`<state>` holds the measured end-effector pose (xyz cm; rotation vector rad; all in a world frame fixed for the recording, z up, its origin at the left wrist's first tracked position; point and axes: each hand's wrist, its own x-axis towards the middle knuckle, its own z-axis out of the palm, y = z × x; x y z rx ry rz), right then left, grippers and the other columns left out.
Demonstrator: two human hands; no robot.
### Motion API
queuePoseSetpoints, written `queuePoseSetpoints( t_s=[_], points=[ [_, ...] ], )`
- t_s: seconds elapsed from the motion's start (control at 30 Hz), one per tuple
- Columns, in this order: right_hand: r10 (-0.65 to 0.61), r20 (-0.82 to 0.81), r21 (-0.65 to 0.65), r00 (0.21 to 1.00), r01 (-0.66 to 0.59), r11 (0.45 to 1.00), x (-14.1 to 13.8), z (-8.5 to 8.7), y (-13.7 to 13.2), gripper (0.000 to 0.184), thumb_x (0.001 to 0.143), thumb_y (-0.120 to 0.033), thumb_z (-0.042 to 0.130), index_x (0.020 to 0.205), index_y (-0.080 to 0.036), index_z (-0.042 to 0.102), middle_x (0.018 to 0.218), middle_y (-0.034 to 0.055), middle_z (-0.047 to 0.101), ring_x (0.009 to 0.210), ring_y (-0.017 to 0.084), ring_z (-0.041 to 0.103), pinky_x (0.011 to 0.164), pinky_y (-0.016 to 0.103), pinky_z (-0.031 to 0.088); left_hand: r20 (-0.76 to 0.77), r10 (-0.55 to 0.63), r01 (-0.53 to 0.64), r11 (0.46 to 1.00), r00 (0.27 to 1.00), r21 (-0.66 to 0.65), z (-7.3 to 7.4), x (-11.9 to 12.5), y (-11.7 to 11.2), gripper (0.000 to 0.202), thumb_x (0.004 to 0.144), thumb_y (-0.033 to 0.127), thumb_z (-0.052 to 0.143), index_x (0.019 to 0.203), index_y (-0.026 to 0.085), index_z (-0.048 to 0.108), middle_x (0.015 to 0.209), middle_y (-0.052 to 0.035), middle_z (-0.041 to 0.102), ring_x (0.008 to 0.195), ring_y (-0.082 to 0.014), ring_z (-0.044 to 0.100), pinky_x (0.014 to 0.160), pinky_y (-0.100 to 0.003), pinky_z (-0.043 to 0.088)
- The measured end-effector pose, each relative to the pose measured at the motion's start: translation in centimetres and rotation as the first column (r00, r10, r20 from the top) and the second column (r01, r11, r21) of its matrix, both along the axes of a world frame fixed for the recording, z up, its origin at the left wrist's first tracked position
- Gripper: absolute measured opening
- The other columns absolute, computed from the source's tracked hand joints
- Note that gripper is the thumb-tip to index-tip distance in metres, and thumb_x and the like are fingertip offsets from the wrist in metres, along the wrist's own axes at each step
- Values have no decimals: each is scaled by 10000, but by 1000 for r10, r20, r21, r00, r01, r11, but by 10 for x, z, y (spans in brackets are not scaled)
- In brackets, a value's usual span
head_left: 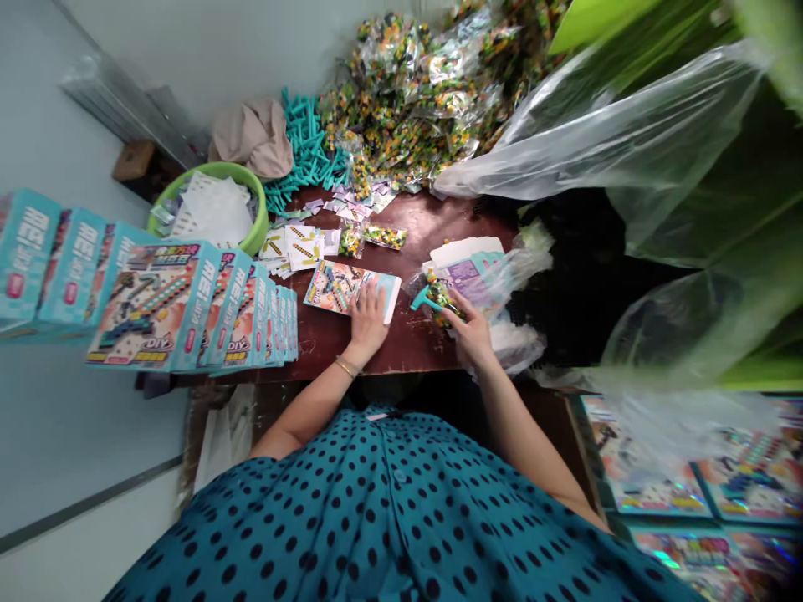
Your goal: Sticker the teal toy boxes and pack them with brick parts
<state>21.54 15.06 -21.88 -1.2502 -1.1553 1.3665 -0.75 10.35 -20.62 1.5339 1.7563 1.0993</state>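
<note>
My left hand (367, 316) lies flat, fingers spread, on a flat printed toy box (342, 287) near the front of the brown table (407, 334). My right hand (469, 328) is closed round a clear bag of small coloured bricks (441, 297) together with a teal plastic tool (423, 298). Just beyond that hand lies a flat unfolded box with a purple print (467, 267), partly under clear plastic.
A row of standing teal DIY boxes (156, 305) fills the left. A green basin (248, 180) with white sheets, teal tools (307, 155), leaflets (294, 247) and a heap of brick bags (414, 100) sit behind. Big clear plastic bags (627, 142) hang right; printed boxes (690, 485) lie lower right.
</note>
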Motion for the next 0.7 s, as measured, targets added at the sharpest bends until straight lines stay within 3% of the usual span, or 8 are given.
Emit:
queuePoseSetpoints(
  t_s=[0.07,0.13,0.27,0.37,0.5,0.6,0.7],
  points=[
    [33,-40,-45,999,-35,998,1,-6,3,606,778,-425,793,1348,-260,668,1407,40,662,1370,257,573,1227,493,373,-55,31,-30,999,998,19,5,-18,8,530,850,256,679,1367,148,637,1587,-196,452,1548,-400,258,1264,-625,51],
    [139,-116,-83,983,-149,985,-15,-9,2,614,766,-441,803,1337,-254,675,1408,42,660,1358,260,582,1221,499,376,-14,46,-45,996,999,78,15,-30,14,443,911,304,610,1335,187,668,1518,-154,546,1490,-354,365,1272,-575,121],
    [274,-274,-103,922,-311,945,-58,-13,1,685,724,-480,819,1334,-202,677,1353,74,694,1251,278,657,1157,505,453,133,50,-72,983,990,169,32,-28,10,397,959,407,575,1290,233,708,1404,-108,646,1403,-299,464,1270,-491,196],
    [282,-118,-67,952,-291,954,-66,-13,6,609,735,-462,799,1267,-177,719,1278,87,734,1196,304,686,1133,547,466,128,34,-57,982,991,178,27,-16,-1,368,931,413,635,1237,238,743,1345,-115,682,1362,-310,512,1246,-489,247],
    [314,182,8,932,-321,947,-54,-2,20,464,758,-386,776,1175,-182,760,1232,97,754,1182,328,691,1127,556,468,-98,-36,55,978,995,201,10,-10,-10,371,985,396,554,1264,218,723,1314,-132,698,1304,-303,572,1180,-516,350],
    [367,195,7,910,-375,927,-52,15,25,469,780,-369,755,1207,-178,733,1242,103,749,1168,310,698,1093,499,508,-259,2,72,959,966,274,9,-14,-8,436,1050,410,404,1308,193,681,1298,-134,706,1247,-270,611,1122,-505,429],
    [366,197,59,909,-384,921,-53,26,24,477,800,-373,734,1236,-182,706,1244,100,745,1169,292,695,1087,464,513,-303,40,69,937,952,343,16,-22,-4,470,1073,404,338,1342,182,652,1293,-133,710,1235,-243,622,1106,-465,458]
  ],
)
